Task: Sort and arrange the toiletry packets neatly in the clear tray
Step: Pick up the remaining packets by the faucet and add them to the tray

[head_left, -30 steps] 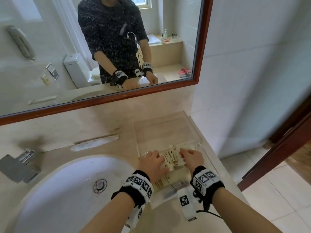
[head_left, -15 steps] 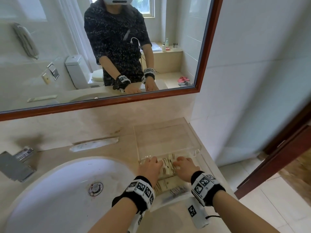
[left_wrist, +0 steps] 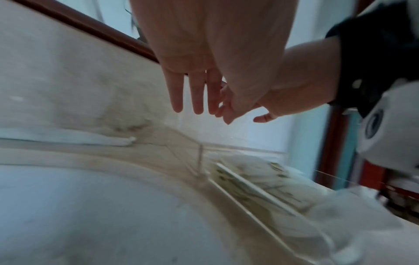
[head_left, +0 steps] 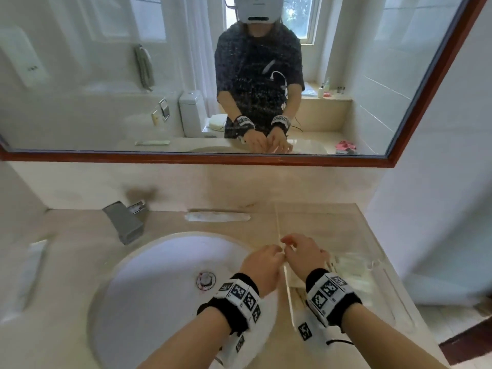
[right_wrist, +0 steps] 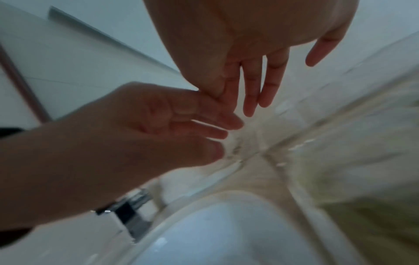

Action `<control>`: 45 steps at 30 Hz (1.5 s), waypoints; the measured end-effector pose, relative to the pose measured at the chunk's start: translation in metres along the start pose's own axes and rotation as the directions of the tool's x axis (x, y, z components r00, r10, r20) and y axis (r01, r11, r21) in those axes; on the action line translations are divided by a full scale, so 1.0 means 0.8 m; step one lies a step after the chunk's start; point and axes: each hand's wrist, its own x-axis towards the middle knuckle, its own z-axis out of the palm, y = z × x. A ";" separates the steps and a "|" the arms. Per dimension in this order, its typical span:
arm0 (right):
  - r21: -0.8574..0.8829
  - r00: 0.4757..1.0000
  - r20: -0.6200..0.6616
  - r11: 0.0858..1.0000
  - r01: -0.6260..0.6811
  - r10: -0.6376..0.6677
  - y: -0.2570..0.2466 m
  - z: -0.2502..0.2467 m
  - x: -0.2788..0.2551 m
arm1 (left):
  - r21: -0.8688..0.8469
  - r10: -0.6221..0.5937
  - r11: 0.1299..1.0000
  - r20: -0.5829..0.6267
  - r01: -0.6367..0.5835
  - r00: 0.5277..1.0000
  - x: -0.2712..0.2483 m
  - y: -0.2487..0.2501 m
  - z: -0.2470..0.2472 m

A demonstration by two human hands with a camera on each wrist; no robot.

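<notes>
The clear tray (head_left: 330,222) sits on the counter at the right, against the wall. Cream toiletry packets (head_left: 348,265) with dark print lie blurred in its near part; the left wrist view shows the packets (left_wrist: 260,182) behind the tray's corner (left_wrist: 200,152). My left hand (head_left: 262,265) and right hand (head_left: 300,251) hover close together over the tray's left wall, both empty. Straight, relaxed fingers (left_wrist: 195,93) show in the left wrist view, and the right hand's fingers (right_wrist: 256,80) hang the same way. A long white packet (head_left: 217,217) lies on the counter behind the sink.
The white sink (head_left: 165,288) fills the counter left of the tray, with a metal faucet (head_left: 125,222) behind it. Another pale packet (head_left: 29,275) lies at the far left. A mirror runs above the counter, and a white tiled wall closes the right side.
Both hands have lifted off the packets in the tray and come up toward its left wall, empty. The head view has swung left and up, with motion blur.
</notes>
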 end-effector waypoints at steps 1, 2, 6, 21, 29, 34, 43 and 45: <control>0.019 0.999 0.024 0.999 0.029 -0.030 -0.025 0.011 0.002 | 0.005 -0.053 0.999 -0.015 0.053 0.998 -0.014 -0.020 -0.011; 0.028 0.997 0.055 0.998 0.059 -0.060 -0.050 0.023 0.005 | 0.009 -0.121 0.993 -0.023 0.121 0.992 -0.030 -0.043 -0.021; 0.052 0.962 0.234 0.990 0.132 -0.141 -0.130 0.085 0.018 | 0.018 -0.382 0.924 -0.047 0.383 0.923 -0.118 -0.154 -0.055; -0.440 0.982 0.180 0.888 0.132 -0.057 -0.272 0.258 0.114 | -0.013 -0.932 0.363 -0.009 0.932 0.363 -0.349 -0.472 -0.101; -0.580 0.985 0.172 0.807 0.113 -0.015 -0.265 0.271 0.159 | -0.088 -0.960 0.270 0.047 0.959 0.275 -0.352 -0.521 -0.086; -0.677 0.978 0.115 0.707 0.206 -0.174 -0.251 0.279 0.154 | -0.270 -0.977 0.177 0.070 0.946 0.203 -0.344 -0.527 -0.083; -0.535 0.915 0.062 0.761 0.368 -0.399 -0.223 0.266 0.137 | -0.402 -0.962 0.272 -0.104 0.874 0.251 -0.318 -0.474 -0.083; -0.363 0.889 0.013 0.827 0.430 -0.457 -0.217 0.260 0.130 | -0.504 -0.947 0.322 -0.165 0.802 0.277 -0.314 -0.455 -0.083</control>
